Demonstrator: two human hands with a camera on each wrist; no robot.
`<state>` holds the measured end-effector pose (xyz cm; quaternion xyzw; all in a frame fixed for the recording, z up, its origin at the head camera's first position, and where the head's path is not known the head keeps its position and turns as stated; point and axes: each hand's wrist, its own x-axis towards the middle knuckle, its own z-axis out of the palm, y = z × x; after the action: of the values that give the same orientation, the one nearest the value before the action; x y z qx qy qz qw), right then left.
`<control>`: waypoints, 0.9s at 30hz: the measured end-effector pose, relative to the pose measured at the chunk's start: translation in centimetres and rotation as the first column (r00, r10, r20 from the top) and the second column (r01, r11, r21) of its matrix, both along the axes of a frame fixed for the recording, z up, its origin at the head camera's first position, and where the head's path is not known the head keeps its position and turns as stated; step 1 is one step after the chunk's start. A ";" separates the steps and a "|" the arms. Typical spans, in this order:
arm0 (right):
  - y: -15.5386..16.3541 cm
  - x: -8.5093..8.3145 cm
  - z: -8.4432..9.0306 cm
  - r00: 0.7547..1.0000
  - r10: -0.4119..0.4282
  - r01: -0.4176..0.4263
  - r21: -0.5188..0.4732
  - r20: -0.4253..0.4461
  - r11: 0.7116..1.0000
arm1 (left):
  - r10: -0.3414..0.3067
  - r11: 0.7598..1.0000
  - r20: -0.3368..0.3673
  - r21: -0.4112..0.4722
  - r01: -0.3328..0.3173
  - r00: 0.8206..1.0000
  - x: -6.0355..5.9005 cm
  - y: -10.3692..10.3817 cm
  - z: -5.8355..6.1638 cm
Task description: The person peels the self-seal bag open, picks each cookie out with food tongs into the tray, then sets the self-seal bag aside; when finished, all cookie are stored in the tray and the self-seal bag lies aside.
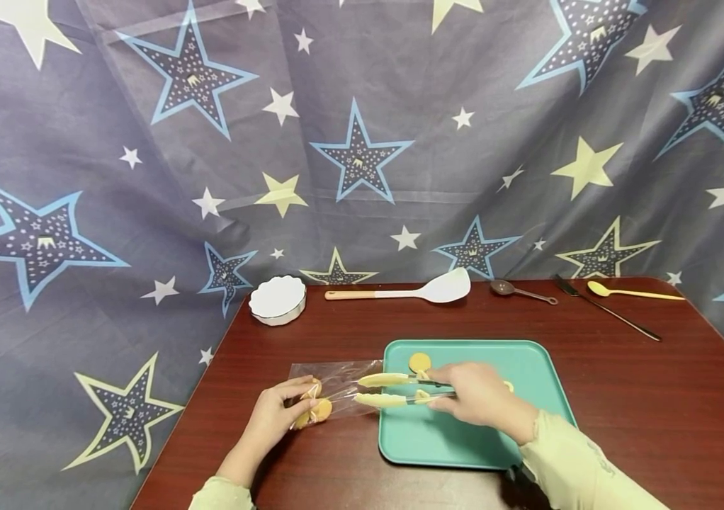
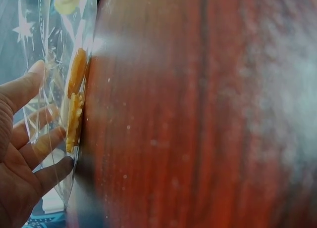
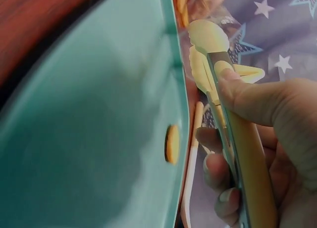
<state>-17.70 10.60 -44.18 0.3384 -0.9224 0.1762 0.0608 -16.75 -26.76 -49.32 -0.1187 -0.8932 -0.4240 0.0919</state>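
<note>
My left hand [image 1: 273, 416] holds a clear plastic bag [image 1: 344, 370] by its left end, left of the tray. Several round yellow cookies [image 1: 321, 410] lie inside the bag by the fingertips; the left wrist view shows a cookie [image 2: 77, 72] edge-on through the film. Yellow-tipped tongs [image 1: 390, 380] are gripped in my right hand [image 1: 479, 393]. Their two tips stand apart with nothing seen between them, at the bag's right end. A single round cookie [image 1: 419, 363] lies on the green tray [image 1: 464, 443], just beyond the tongs.
Along the table's back edge lie a white fluted dish [image 1: 278, 301], a white spatula [image 1: 441, 287] with a wooden handle, a brown measuring spoon [image 1: 504, 287], a dark long-handled utensil [image 1: 617, 314] and a yellow spoon [image 1: 630, 292]. A star-patterned curtain [image 1: 362, 234] hangs behind.
</note>
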 end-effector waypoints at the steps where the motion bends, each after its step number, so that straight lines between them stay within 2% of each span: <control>1: -0.4 -0.1 -0.1 1.000 0.007 -0.007 0.004 -0.004 1.000 | -0.002 1.000 -0.001 0.000 0.002 1.000 0.0 0.0 0.0; 6: -2.6 -0.3 -0.4 0.999 0.048 -0.048 0.014 -0.009 0.999 | -0.002 1.000 -0.013 -0.006 0.002 1.000 -0.1 0.0 -0.1; 14: -5.2 -0.6 -0.4 0.996 0.068 -0.070 0.039 0.051 0.997 | -0.007 1.000 -0.007 -0.002 0.007 1.000 0.0 0.0 -0.1; 22: -6.4 -1.2 -0.7 0.990 0.089 -0.097 0.065 0.109 0.993 | -0.018 1.000 0.006 -0.005 0.018 1.000 0.1 -0.1 0.0; 27: -6.6 -1.7 -1.2 0.989 0.104 -0.113 0.082 0.110 0.990 | -0.018 1.000 0.007 -0.004 0.018 1.000 0.1 -0.1 -0.1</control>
<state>-19.35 4.01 -45.39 0.3806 -0.9114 0.1560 -0.0126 -16.63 -26.85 -49.41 -0.1253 -0.8932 -0.4234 0.0849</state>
